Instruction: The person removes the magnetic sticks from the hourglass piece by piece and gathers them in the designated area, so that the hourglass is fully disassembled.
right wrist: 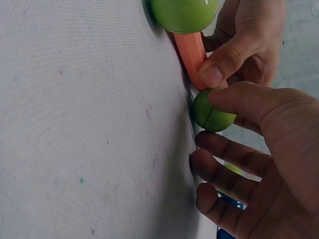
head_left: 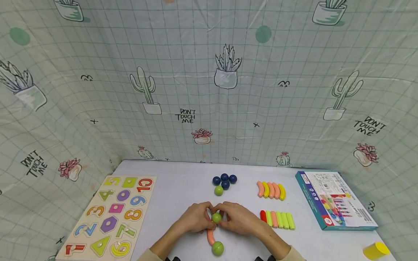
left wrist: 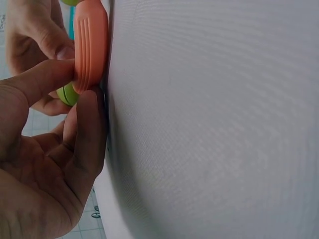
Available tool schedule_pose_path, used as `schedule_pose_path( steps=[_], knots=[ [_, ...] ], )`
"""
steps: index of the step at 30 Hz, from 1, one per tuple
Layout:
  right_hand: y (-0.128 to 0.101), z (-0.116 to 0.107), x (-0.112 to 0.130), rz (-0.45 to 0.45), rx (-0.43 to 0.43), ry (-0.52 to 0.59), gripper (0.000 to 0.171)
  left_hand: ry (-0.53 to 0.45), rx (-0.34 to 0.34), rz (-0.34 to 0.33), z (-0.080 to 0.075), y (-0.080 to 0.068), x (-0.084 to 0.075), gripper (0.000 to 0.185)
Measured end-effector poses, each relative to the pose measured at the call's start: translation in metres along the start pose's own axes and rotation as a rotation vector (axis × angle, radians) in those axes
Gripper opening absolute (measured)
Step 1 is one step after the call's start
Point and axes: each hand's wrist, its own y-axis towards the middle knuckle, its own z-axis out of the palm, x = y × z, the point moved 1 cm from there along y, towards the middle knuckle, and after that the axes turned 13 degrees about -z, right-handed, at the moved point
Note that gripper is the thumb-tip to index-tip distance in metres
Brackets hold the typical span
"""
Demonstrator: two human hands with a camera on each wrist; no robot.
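Observation:
Both hands meet at the front middle of the white table (head_left: 183,188). My right hand (head_left: 225,217) pinches a green ball (head_left: 216,218) (right wrist: 212,112) with its fingers (right wrist: 239,99) curled round it. Just left of it, my left hand (head_left: 207,218) pinches the upper end of an orange curved stick (head_left: 210,237) (left wrist: 89,45) (right wrist: 192,52) lying flat on the table. The ball sits against that end of the stick. A second green ball (head_left: 217,248) (right wrist: 184,12) sits at the stick's near end, untouched.
A number puzzle board (head_left: 111,215) lies at the left. Behind the hands are several dark blue balls (head_left: 224,180) and a green ball (head_left: 218,190). To the right are curved pieces (head_left: 271,190), straight sticks (head_left: 277,219), a box (head_left: 334,199) and a yellow cylinder (head_left: 375,250).

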Motion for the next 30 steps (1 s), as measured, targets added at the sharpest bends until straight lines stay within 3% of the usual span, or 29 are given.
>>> schedule_pose_path(
  steps=[7,11,15,19,24,30],
  knots=[
    [0.001,0.000,0.001,0.009,-0.004,-0.006,0.037,0.027,-0.017,-0.001,0.000,0.001,0.001,0.037],
    [0.000,-0.002,0.000,0.036,-0.039,-0.072,0.039,0.058,-0.028,0.015,-0.001,0.001,0.000,0.046],
    [-0.004,-0.007,-0.005,0.101,-0.113,-0.174,0.037,0.059,-0.010,0.062,-0.001,0.001,0.000,0.056],
    [-0.005,-0.012,-0.013,0.170,-0.183,-0.220,0.034,0.021,0.039,0.140,-0.001,0.001,0.001,0.054],
    [-0.003,-0.015,-0.022,0.244,-0.263,-0.208,0.031,0.012,0.108,0.233,-0.001,0.002,0.000,0.049],
    [0.000,-0.017,-0.030,0.285,-0.325,-0.175,0.036,0.072,0.095,0.242,-0.008,0.002,0.004,0.046]
  ],
)
